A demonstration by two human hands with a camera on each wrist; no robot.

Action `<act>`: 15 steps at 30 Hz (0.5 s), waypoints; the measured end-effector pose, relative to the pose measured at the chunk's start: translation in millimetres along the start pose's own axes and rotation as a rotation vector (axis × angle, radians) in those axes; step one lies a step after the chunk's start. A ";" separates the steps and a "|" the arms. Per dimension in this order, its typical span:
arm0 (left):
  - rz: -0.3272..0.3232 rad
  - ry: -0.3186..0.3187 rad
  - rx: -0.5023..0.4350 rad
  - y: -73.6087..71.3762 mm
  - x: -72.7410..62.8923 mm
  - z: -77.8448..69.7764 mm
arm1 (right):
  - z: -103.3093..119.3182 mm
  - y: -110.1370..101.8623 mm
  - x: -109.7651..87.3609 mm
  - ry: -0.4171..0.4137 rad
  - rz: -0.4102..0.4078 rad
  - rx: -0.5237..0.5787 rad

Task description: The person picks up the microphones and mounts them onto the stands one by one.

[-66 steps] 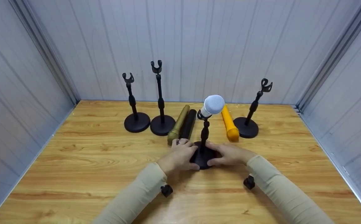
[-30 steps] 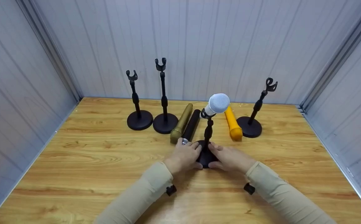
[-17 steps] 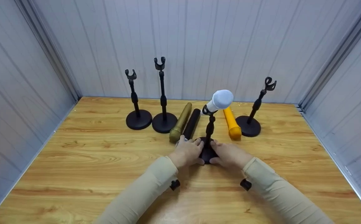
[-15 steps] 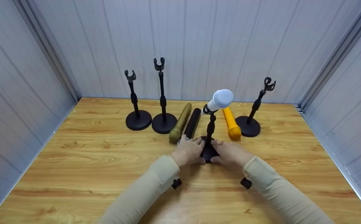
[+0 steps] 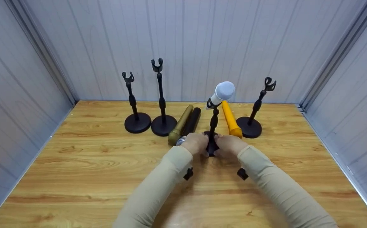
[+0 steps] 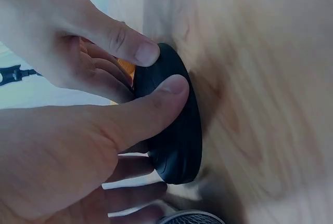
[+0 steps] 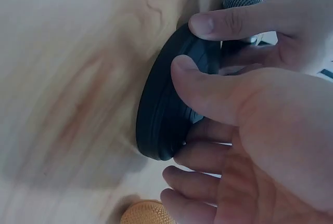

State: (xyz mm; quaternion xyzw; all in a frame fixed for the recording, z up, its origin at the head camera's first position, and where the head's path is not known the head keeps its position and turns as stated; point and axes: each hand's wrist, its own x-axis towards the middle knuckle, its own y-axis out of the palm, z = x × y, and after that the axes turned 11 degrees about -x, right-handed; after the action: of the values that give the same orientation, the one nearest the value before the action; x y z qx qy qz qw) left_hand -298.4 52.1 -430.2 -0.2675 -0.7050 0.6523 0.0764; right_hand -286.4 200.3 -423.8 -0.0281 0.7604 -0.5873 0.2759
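Note:
A white microphone [image 5: 224, 91] sits tilted in the clip of a black desktop microphone stand [image 5: 214, 119]. My left hand [image 5: 197, 143] and right hand [image 5: 230, 145] grip the stand's round base from either side. In the left wrist view, both thumbs press on the near part of the base [image 6: 179, 143], with fingers along its sides. The right wrist view shows the base [image 7: 162, 109] close over the wooden surface, thumbs on top. Beside my left hand lies a black microphone [image 5: 192, 121] with a silver head, partly hidden. A yellow-orange microphone [image 5: 231, 120] lies just beyond my right hand.
An olive-gold microphone [image 5: 180, 124] lies alongside the black one. Two bare stands, a shorter one [image 5: 133, 104] and a taller one [image 5: 161, 104], stand at the left. Another bare stand [image 5: 255, 110] is at the right. Panelled walls [image 5: 183, 47] enclose the wooden table [image 5: 91, 171].
The stand with the white microphone has moved away from me, toward the back wall, both hands staying on its base. The other stands and microphones keep their places.

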 end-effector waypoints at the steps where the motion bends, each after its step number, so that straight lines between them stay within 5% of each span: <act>1: -0.007 -0.008 -0.027 -1.6 2.4 -0.3 | -0.6 -1.8 1.8 -0.001 -0.002 -0.004; 9: -0.101 0.004 -0.136 -10.0 25.5 -0.9 | -10.8 -11.1 18.4 -0.003 -0.007 0.023; 15: -0.176 -0.059 -0.284 -5.2 37.0 9.6 | -21.3 -14.2 29.9 0.015 0.002 0.113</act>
State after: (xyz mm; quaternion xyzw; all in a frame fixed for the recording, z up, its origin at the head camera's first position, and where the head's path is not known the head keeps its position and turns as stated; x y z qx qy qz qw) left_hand -335.6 61.3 -435.4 -0.1935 -0.8128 0.5444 0.0742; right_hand -325.3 203.6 -419.0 -0.0072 0.7281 -0.6293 0.2717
